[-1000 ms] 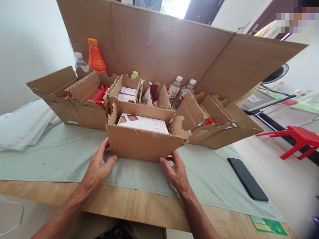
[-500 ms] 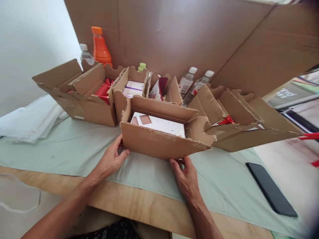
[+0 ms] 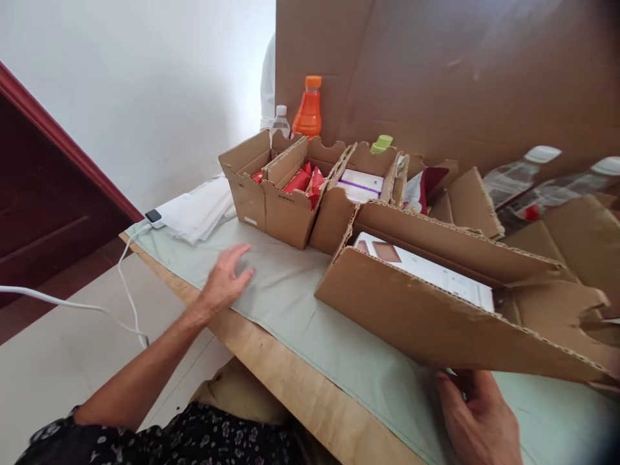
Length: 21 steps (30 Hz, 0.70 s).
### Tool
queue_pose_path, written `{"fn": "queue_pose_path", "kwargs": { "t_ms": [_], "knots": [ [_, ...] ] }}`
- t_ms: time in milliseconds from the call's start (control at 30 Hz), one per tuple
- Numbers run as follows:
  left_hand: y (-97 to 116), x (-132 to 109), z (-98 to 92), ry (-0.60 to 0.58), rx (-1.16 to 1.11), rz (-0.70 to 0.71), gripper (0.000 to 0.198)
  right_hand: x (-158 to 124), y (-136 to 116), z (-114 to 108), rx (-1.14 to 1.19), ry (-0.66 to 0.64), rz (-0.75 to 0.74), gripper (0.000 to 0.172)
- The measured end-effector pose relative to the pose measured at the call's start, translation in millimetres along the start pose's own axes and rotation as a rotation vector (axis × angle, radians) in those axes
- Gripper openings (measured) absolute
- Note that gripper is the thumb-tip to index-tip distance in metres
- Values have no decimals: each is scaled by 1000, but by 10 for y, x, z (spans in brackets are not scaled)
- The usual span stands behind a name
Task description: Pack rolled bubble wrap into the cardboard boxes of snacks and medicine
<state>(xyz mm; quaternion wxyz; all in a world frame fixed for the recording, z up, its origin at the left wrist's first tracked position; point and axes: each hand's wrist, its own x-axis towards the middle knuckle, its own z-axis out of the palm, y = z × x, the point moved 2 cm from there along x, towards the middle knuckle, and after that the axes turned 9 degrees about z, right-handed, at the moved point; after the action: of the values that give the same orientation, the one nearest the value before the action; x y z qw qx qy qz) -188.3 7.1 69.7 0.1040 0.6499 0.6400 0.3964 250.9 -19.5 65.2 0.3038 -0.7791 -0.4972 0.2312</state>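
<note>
A long open cardboard box [image 3: 411,310] stands at the front with a white box [image 3: 426,265] printed with brown squares lying inside. My right hand [image 3: 477,413] is at its lower front edge, thumb in front and the other fingertips partly hidden beneath the cardboard; it seems to grip that edge. My left hand [image 3: 227,274] hovers above the green cloth [image 3: 285,284], left of the box, with fingers apart, nothing in it and a little motion blur. Behind are cardboard compartments [image 3: 285,213] holding red packets [image 3: 303,181] and white-and-purple boxes [image 3: 359,184].
An orange bottle [image 3: 308,110] and a clear bottle [image 3: 280,124] stand at the back left, two clear bottles [image 3: 520,171] at the back right. White sheets [image 3: 198,210] and a white charger [image 3: 154,218] with a cable lie left. A tall cardboard panel [image 3: 436,77] backs the table.
The view has swung left, bringing in the wall, dark red door and charger. My left hand has come away from the front box; my right hand stays at its lower edge.
</note>
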Motion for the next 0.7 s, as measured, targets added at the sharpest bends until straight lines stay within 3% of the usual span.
{"fn": "queue_pose_path", "kwargs": {
  "t_ms": [100, 200, 367, 567, 700],
  "knots": [
    [-387, 193, -443, 139, 155, -66, 46, -8, -42, -11, -25, -6, 31, 31],
    [-723, 370, -753, 233, 282, -138, 42, -5, -67, 4, -45, 18, 86, 35],
    [-1091, 576, -855, 276, 380, -219, 38, 26, -48, 33, -42, 72, 97, 33],
    [-1179, 691, -927, 324, 399, -239, 7, 36, 8, 48, -55, 64, 76, 31],
    [-1040, 724, -1083, 361, 389, -207, 13, 34, 16, 45, -69, 64, 90, 30]
  ]
}}
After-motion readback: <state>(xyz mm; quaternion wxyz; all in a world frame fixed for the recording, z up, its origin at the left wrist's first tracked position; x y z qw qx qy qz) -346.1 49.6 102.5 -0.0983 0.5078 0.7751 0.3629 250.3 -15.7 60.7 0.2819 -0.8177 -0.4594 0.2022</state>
